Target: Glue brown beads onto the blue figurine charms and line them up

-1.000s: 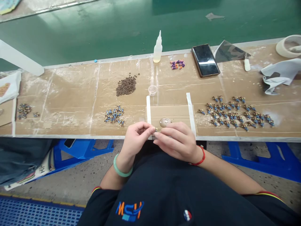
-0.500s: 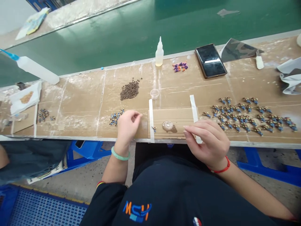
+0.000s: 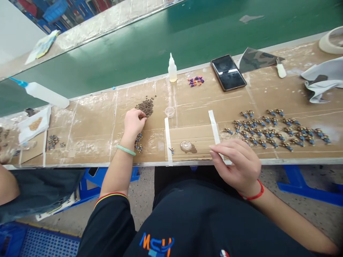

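Note:
My left hand (image 3: 134, 122) is at the near edge of a pile of small brown discs (image 3: 146, 106), thumb and fingertips pinched together; anything between them is too small to make out. Partly under that wrist lie small blue and gold figures (image 3: 138, 143). My right hand (image 3: 235, 160) hovers by the right white tape strip (image 3: 215, 130), its thumb and index tips close together, with no visible object certain between them. Between the hands, a round shallow dish (image 3: 185, 146) rests on a cardboard piece (image 3: 198, 134), and one small figure (image 3: 172, 151) lies at the left strip.
Many figures (image 3: 268, 132) are spread at the right. Behind stand a small dropper bottle (image 3: 172, 70), purple and orange pieces (image 3: 195, 81), a dark tablet (image 3: 228, 72) and a clear cup (image 3: 169, 111). Another person's arm (image 3: 8, 185) shows at far left.
My left hand has moved forward and left from beside the blue and gold figures to the brown discs. My right hand has stayed nearly still. The camera view has shifted slightly.

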The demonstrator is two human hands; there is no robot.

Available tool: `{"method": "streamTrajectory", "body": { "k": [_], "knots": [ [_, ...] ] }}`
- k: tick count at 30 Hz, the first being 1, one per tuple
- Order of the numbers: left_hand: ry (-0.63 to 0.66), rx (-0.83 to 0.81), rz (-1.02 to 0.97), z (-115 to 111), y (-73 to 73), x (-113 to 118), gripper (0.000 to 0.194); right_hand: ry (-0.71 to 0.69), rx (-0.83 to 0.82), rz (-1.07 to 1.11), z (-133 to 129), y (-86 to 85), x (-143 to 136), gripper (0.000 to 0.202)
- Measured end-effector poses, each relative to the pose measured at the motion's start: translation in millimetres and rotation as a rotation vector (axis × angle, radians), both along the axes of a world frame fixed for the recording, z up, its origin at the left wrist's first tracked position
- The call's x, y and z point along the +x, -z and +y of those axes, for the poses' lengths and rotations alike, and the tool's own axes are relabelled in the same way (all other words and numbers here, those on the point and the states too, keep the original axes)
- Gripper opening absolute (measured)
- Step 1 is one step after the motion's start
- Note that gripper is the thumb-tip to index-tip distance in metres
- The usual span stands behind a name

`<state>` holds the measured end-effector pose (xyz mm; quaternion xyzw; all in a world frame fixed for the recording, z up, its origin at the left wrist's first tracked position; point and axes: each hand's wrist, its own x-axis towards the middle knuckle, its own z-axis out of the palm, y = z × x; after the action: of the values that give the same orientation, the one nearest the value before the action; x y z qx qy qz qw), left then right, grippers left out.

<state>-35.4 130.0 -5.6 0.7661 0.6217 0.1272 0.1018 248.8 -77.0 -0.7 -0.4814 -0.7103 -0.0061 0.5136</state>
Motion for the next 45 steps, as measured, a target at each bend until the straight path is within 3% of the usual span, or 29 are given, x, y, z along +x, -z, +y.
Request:
{"method": "streamTrajectory", "body": {
  "k": [15,24,30,45],
  "knots": [
    [0.075,-0.059,-0.064,6.7,2.2,1.8,0.013,0.01,0.043,-0.026,3.2,-4.3,-0.2,0.027],
    [0.0,-0.086,-0.4,-16.4,-12.1,-3.5,0.007,-0.011,0.052,-0.018,6.6,-6.9,-3.0,0.025],
    [-0.04,-0.073,-0.598,-29.9,-10.2,-0.6,0.007,-0.072,0.077,0.016,13.1,-13.3,-13.0,0.027],
    [0.181,-0.136,-0.306,-42.1,8.6,57.4,0.005,-0.039,0.006,0.042,5.1,-8.7,-6.4,0.023]
  ]
}}
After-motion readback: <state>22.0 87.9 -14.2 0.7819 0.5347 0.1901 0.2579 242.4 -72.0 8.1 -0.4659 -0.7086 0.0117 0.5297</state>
